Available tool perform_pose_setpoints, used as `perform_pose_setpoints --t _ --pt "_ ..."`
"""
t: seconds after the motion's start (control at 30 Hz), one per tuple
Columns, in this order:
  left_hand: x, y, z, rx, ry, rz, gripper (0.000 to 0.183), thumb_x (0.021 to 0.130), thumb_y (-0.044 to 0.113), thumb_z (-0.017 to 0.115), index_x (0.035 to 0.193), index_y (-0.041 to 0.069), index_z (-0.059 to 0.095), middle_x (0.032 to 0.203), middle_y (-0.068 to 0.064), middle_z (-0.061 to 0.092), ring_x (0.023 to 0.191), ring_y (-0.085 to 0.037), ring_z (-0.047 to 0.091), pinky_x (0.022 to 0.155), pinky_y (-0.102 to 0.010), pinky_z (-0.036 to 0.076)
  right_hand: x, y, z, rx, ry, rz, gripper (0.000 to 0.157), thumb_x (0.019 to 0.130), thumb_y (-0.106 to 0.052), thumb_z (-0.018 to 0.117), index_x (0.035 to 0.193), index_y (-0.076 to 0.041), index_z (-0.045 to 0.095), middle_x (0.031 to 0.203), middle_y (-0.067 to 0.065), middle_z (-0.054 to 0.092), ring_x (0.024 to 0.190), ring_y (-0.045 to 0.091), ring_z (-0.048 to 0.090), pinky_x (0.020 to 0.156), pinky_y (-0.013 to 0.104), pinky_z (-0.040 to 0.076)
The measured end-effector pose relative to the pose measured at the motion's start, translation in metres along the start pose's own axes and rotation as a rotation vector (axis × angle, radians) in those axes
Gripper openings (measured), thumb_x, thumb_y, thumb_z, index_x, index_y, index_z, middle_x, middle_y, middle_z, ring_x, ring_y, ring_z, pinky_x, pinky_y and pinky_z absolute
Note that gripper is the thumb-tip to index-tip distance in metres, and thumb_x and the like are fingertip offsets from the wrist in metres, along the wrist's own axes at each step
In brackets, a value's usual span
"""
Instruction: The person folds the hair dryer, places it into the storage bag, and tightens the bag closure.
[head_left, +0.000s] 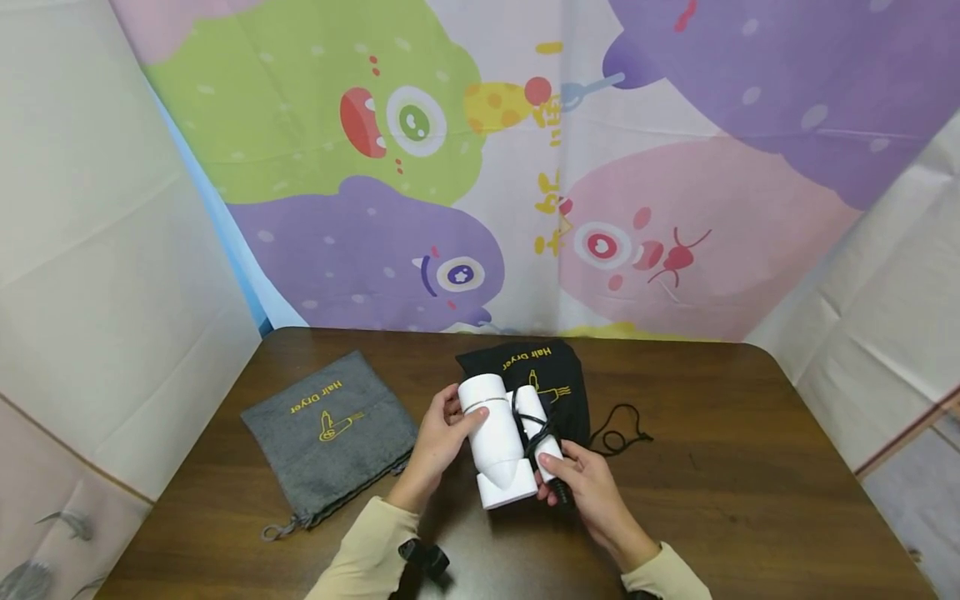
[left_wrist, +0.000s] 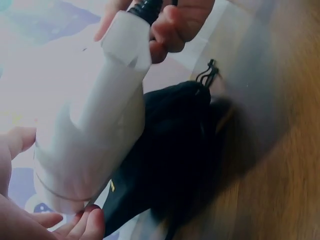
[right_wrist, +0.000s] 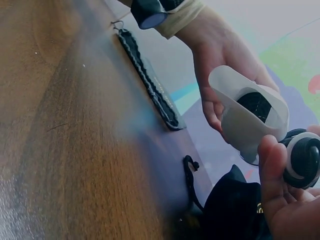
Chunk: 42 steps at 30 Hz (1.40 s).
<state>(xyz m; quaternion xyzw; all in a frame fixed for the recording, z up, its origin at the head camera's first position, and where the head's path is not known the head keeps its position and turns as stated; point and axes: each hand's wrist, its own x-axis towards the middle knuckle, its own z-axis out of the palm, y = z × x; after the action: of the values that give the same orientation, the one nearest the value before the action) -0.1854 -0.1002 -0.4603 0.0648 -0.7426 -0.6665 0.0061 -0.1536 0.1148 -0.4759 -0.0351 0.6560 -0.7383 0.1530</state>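
A white hair dryer (head_left: 495,437) is held above the table between both hands, its handle folded alongside the barrel and a black cord (head_left: 534,427) looped around the handle. My left hand (head_left: 437,437) grips the barrel near its back end, thumb on top and fingers beneath. With the right hand (head_left: 588,483) I pinch the end of the handle, close to the ribbed cord sleeve (left_wrist: 146,9). In the right wrist view the dryer's wide nozzle (right_wrist: 230,120) faces the camera, with a dark opening. Behind the dryer lies a black drawstring pouch (head_left: 570,404), partly covered by it.
To the left a grey drawstring pouch (head_left: 330,433) lies flat, printed "Hair Dryer" in yellow. The black pouch's drawstring (head_left: 622,433) trails out to the right over the brown wooden table (head_left: 735,492). A cartoon-printed curtain (head_left: 525,167) hangs behind the table.
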Motion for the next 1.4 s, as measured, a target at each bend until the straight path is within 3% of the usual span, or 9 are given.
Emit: perform_pose_setpoints --t 0.23,0.5,0.77,0.9,1.2,1.4 --pt "0.004 -0.002 -0.015 0.046 0.032 0.030 0.055 0.091 0.020 0.067 0.137 -0.002 0.047 0.131 -0.024 0.057 0.115 -0.033 0.059 0.096 -0.044 0.049 -0.001 0.000 0.000 -0.004 -0.012 -0.007 0.029 0.094 -0.013 0.061 0.108 0.010 0.052 0.070 0.000 0.067 0.057 0.011 0.062 0.053 0.021 0.051" --pt "0.011 -0.006 -0.040 0.194 0.028 0.080 0.039 0.090 0.021 0.069 0.123 0.002 0.062 0.122 -0.020 0.064 0.111 -0.032 0.061 0.091 -0.044 0.050 -0.001 0.000 0.000 -0.006 -0.015 -0.007 0.027 0.094 -0.013 0.061 0.107 0.009 0.053 0.069 0.000 0.067 0.056 0.010 0.062 0.053 0.021 0.050" --pt "0.011 -0.012 -0.066 0.539 0.017 0.130 0.033 0.090 0.022 0.068 0.117 0.003 0.065 0.120 -0.019 0.061 0.110 -0.036 0.062 0.091 -0.051 0.050 -0.001 0.001 0.000 0.003 -0.018 0.002 0.026 0.093 -0.013 0.061 0.106 0.008 0.053 0.069 -0.001 0.067 0.056 0.010 0.062 0.052 0.021 0.050" --pt "0.010 -0.013 -0.076 0.659 -0.019 0.116 0.035 0.090 0.025 0.067 0.118 0.004 0.064 0.122 -0.019 0.059 0.111 -0.037 0.061 0.090 -0.052 0.049 -0.001 0.001 0.000 0.000 -0.020 -0.001 0.025 0.093 -0.012 0.062 0.104 0.008 0.053 0.069 -0.001 0.067 0.056 0.010 0.062 0.052 0.021 0.050" --pt "0.009 -0.020 -0.094 0.757 -0.045 0.079 0.036 0.089 0.028 0.068 0.115 0.004 0.065 0.116 -0.017 0.060 0.107 -0.034 0.062 0.090 -0.052 0.048 -0.003 0.001 -0.001 0.000 -0.026 0.001 0.025 0.093 -0.013 0.062 0.105 0.007 0.053 0.069 -0.001 0.068 0.056 0.010 0.062 0.052 0.020 0.050" --pt "0.008 -0.026 -0.104 0.817 -0.047 0.079 0.037 0.087 0.028 0.070 0.113 0.002 0.065 0.115 -0.020 0.064 0.110 -0.038 0.059 0.093 -0.054 0.045 -0.002 0.001 -0.001 -0.007 -0.030 0.000 0.025 0.093 -0.014 0.062 0.104 0.007 0.053 0.069 -0.001 0.068 0.056 0.010 0.062 0.052 0.020 0.050"
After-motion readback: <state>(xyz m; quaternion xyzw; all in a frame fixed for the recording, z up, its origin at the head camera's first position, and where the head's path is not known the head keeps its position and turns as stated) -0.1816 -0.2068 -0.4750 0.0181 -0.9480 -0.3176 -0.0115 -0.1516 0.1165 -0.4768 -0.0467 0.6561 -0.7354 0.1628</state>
